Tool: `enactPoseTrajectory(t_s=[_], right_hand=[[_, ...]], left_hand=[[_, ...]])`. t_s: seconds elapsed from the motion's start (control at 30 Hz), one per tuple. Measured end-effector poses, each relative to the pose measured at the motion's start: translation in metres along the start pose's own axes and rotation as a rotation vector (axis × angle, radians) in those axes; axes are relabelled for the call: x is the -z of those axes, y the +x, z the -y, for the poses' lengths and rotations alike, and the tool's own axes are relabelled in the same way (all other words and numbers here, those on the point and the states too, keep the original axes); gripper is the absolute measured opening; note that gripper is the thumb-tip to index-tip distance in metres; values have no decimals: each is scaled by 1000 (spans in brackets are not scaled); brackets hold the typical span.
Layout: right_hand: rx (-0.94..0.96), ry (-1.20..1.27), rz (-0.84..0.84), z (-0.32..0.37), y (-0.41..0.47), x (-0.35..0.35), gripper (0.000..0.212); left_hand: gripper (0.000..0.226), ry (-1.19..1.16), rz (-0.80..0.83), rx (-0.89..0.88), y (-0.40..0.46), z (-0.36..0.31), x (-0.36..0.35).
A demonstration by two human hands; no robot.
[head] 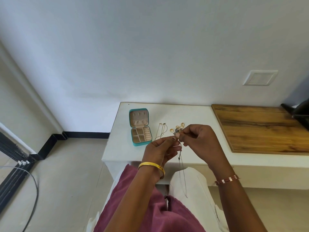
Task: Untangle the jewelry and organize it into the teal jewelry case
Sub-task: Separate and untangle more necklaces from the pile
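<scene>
Fingers of both hands on tangled chain, no legible writing.

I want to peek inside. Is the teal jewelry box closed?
No, the teal jewelry case lies open on the white table, its lid tipped back and its compartments showing.

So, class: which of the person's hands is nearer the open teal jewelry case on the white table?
Left. The left hand is just right of the teal jewelry case; the right hand is further right, beyond it.
</scene>
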State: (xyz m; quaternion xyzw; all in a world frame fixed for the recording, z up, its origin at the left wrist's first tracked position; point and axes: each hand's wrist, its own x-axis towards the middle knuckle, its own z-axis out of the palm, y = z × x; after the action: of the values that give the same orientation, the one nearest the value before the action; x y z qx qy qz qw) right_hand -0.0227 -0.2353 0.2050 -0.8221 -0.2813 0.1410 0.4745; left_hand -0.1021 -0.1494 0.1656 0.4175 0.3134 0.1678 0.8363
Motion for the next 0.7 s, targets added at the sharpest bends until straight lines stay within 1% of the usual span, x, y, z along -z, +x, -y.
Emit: enactPoseTrajectory(t_s=[0.07, 0.17, 0.3, 0.53, 0.7], right_hand=[[25, -104, 2, 0, -1, -3, 9], [55, -250, -53, 1, -2, -8, 7], [72, -411, -94, 4, -4, -14, 13], [59, -417, -95, 5, -6, -17, 15], [5, -271, -68, 3, -4, -16, 15]], left_hand=[[10, 18, -29, -20, 0, 1, 0], [10, 60, -62, -70, 1, 3, 1], [14, 123, -89, -129, 2, 4, 2], [19, 193, -130, -219, 1, 5, -1], [15, 268, -152, -319, 2, 4, -1]])
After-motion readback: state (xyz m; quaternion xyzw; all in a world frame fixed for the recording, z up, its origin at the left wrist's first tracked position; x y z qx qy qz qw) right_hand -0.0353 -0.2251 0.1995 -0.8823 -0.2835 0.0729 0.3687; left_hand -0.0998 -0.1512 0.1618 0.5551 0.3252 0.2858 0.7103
